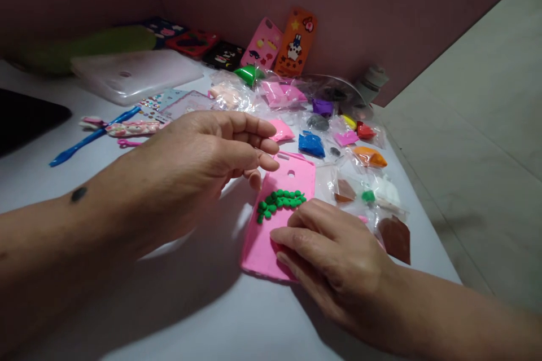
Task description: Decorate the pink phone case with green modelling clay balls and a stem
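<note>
A pink phone case [258, 245] lies flat on the white table, its camera hole at the far end. Across its middle runs a curved double row of small green clay balls [282, 201]. My right hand [339, 254] rests over the right side of the case, thumb and fingertips drawn together just below the green row. Whatever sits between those fingertips is hidden or too small to name. My left hand [220, 152] hovers at the case's upper left, fingers loosely bent and apart, with nothing visible in them.
Small bags of coloured clay, including a blue packet [311, 144] and a brown packet [394, 238], spread along the right. A blue modelling tool [80, 146] lies at left. Behind stand a decorated orange case [295, 42] and a pink one [261, 44]. The table edge drops off at right.
</note>
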`<state>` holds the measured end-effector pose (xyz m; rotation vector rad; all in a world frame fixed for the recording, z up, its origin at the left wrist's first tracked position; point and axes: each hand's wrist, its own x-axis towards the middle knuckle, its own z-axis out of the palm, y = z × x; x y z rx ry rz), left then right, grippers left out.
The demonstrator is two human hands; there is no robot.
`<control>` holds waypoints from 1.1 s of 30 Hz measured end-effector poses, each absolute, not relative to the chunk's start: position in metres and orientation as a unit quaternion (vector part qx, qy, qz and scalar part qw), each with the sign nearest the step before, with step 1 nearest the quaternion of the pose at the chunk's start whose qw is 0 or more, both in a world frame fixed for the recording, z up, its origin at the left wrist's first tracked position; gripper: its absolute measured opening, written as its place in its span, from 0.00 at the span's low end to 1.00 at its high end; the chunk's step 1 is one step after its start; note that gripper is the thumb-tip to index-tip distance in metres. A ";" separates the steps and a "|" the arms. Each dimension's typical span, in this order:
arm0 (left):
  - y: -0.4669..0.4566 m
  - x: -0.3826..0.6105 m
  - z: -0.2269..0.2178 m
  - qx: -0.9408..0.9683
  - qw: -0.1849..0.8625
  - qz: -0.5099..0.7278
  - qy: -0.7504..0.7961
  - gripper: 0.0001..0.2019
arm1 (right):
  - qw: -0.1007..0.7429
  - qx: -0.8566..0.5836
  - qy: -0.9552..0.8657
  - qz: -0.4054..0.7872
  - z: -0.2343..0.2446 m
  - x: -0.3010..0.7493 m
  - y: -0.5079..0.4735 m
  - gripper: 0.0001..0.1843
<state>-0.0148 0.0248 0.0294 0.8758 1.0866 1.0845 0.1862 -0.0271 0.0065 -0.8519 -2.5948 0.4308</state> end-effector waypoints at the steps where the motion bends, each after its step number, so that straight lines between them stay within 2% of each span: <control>1: 0.025 -0.015 0.029 0.380 0.637 0.473 0.476 0.12 | 0.185 -0.301 -0.922 0.155 0.006 0.186 -0.027 0.13; 22: 0.022 -0.019 0.024 0.414 0.632 0.461 0.466 0.10 | 0.188 -0.290 -0.923 0.169 0.007 0.186 -0.025 0.12; 27: 0.022 -0.025 0.022 0.469 0.613 0.467 0.432 0.11 | 0.198 -0.312 -0.915 0.160 0.016 0.192 -0.026 0.14; 33: 0.014 -0.029 0.034 0.560 0.563 0.425 0.434 0.02 | 0.175 -0.346 -0.911 0.142 0.029 0.199 -0.030 0.12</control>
